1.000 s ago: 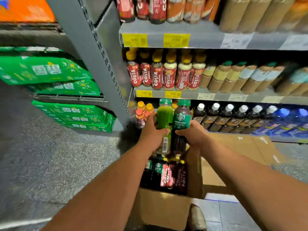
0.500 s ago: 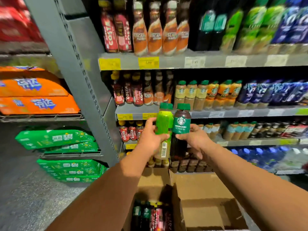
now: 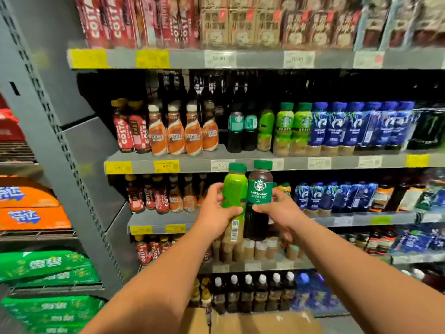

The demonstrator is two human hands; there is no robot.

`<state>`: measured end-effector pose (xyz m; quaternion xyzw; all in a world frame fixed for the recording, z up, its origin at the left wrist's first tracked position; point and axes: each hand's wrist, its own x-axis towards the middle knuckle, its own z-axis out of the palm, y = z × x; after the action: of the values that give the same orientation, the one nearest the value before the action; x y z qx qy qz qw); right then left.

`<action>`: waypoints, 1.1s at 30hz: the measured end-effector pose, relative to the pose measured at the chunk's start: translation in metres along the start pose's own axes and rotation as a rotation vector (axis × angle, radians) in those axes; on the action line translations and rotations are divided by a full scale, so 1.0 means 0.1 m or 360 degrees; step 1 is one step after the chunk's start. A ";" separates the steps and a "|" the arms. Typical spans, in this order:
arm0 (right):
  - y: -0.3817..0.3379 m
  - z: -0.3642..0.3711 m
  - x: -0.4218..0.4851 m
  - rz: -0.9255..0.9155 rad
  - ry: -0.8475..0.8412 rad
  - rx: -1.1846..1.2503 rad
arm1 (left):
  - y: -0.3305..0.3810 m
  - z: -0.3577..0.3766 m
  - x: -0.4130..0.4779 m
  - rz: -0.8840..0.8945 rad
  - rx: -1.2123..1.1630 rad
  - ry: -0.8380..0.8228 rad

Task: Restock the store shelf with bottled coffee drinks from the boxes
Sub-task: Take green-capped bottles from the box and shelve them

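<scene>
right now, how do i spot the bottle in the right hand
Against the grey shelving, two hands hold green-capped bottles side by side. The right hand grips the Americano bottle: dark liquid, teal Starbucks label, unlike the green bottle in the left hand.

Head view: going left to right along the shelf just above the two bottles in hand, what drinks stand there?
Red Costa bottles → orange Nescafe bottles → dark green-label bottles → light green bottles → blue bottles → black Monster pack.

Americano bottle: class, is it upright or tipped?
Upright: the Americano bottle stands cap uppermost, label reading level, held in the right hand.
</scene>
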<state>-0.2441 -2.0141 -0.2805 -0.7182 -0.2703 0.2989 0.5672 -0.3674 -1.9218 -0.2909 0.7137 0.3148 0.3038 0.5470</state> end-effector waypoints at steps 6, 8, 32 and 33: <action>-0.18 -0.46 0.22 -0.0017 -0.0014 0.0104 | 0.34 0.41 0.22 0.0000 0.0017 0.0029; -0.22 -0.55 0.30 -0.0010 -0.0026 0.0104 | 0.41 0.48 0.29 0.0039 0.0029 0.0018; -0.80 -0.65 1.37 -0.0139 0.0126 0.0138 | 0.82 0.47 1.92 0.0069 -0.0283 -0.0091; -0.82 -0.66 1.40 -0.0149 0.0117 0.0127 | 0.83 0.49 1.94 0.0089 -0.0279 -0.0098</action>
<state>-0.1048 -1.9380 -0.2061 -0.6921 -0.2703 0.2560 0.6183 -0.1998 -1.8161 -0.2033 0.6807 0.2502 0.3232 0.6080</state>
